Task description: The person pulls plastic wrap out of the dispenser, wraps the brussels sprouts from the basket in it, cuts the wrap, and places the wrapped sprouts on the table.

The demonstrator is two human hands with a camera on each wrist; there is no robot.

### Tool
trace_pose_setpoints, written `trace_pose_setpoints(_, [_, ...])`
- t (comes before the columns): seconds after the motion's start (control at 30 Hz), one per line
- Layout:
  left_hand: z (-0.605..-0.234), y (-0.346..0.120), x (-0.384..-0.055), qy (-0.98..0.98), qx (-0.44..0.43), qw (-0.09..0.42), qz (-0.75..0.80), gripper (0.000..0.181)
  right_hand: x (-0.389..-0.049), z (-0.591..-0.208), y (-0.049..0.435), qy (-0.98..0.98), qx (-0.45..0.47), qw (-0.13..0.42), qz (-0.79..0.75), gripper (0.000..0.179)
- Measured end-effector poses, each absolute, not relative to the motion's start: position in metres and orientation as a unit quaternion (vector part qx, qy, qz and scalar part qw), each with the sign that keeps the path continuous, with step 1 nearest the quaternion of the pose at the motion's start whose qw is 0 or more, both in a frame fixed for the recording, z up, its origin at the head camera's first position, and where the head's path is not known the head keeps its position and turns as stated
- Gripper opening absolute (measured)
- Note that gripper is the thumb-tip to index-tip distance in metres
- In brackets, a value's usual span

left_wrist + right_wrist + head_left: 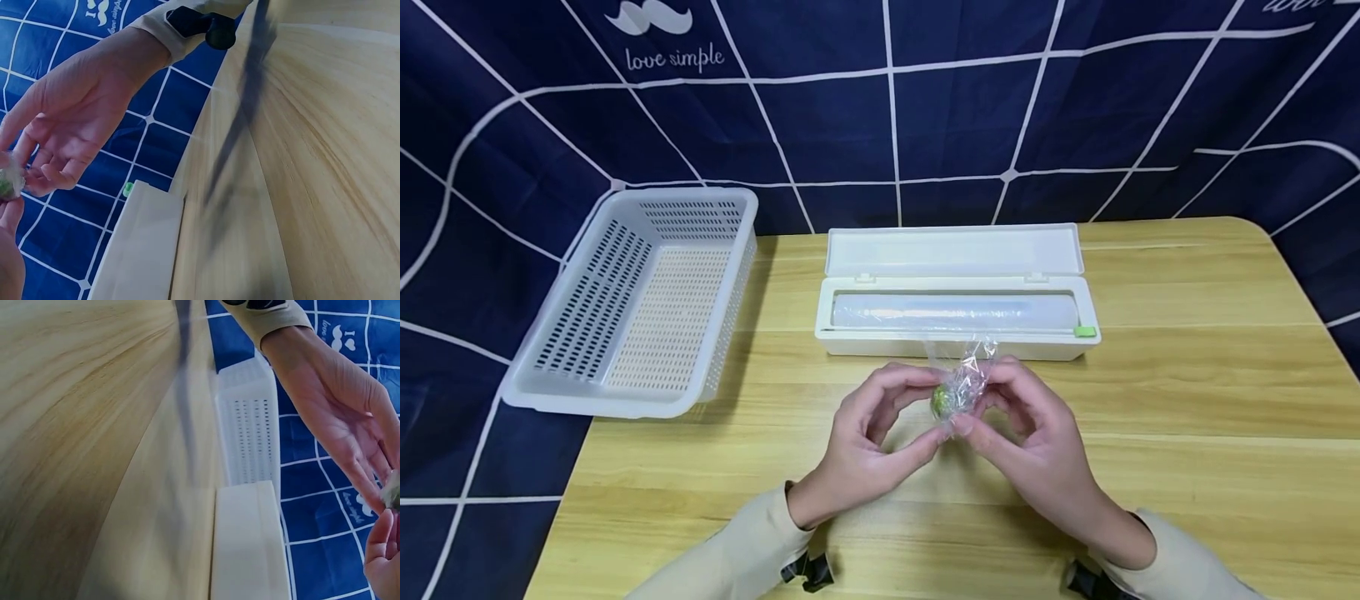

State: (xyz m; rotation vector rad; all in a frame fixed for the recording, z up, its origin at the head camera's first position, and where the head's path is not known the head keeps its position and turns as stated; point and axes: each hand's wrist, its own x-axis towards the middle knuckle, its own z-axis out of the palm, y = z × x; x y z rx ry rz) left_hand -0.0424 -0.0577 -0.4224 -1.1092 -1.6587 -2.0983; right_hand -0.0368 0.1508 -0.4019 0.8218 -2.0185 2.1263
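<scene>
Between my two hands is a small round green thing [940,402] wrapped in clear plastic film [972,377]. My left hand [868,442] pinches its left side between thumb and fingers. From the other side my right hand [1037,442] pinches the film, its thumb close to the left thumb. Loose film ends stick up above the fingertips, crinkled and shiny. Just beyond the hands stands a white film dispenser box [958,343], its lid [955,252] tipped back and a roll of film [955,312] inside.
A white slotted plastic basket [718,308] stands at the left edge of the wooden table [1210,400]. On the dispenser's right front is a small green slider [1084,332]. A dark blue cloth [955,117] with white lines hangs behind and beside the table.
</scene>
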Motion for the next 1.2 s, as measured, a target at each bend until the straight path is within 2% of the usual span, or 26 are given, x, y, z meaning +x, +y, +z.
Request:
trace_pose_setpoints(0.13, [-0.42,-0.058,-0.042,-0.584,-0.372,0.11,-0.713,0.071,-0.039,-0.403,0.15,-0.651,0.289,0.072,0.698,0.04])
trace_pose_setpoints(0.33, [-0.417,-0.058,-0.041,-0.627,-0.355,0.085,-0.688,0.058,-0.04,-0.405,0.149,-0.636,0.298,0.083,0.707,0.037])
trace_pose_setpoints(0.5, [-0.416,-0.058,-0.038,-0.597,-0.336,0.02,-0.728,0.057,-0.038,-0.409,0.149,-0.625,0.302,0.089,0.714,0.036])
trace_pose_setpoints(0.6, [-0.416,-0.058,-0.038,-0.57,-0.332,0.002,-0.752,0.057,-0.038,-0.412,0.148,-0.613,0.31,0.091,0.721,0.029])
trace_pose_setpoints(0.73, [-0.417,-0.058,-0.037,-0.569,-0.321,0.015,-0.757,0.054,-0.038,-0.413,0.148,-0.605,0.319,0.096,0.723,0.015])
trace_pose_setpoints(0.83, [-0.417,-0.058,-0.036,-0.57,-0.314,0.03,-0.758,0.052,-0.038,-0.413,0.148,-0.605,0.323,0.1,0.721,0.012])
trace_pose_setpoints(1.07, [-0.416,-0.055,-0.038,-0.581,-0.315,0.073,-0.747,0.047,-0.04,-0.414,0.146,-0.613,0.351,0.126,0.696,0.014])
trace_pose_setpoints(1.2, [-0.414,-0.056,-0.039,-0.608,-0.318,0.094,-0.721,0.046,-0.042,-0.413,0.145,-0.636,0.357,0.158,0.666,0.025])
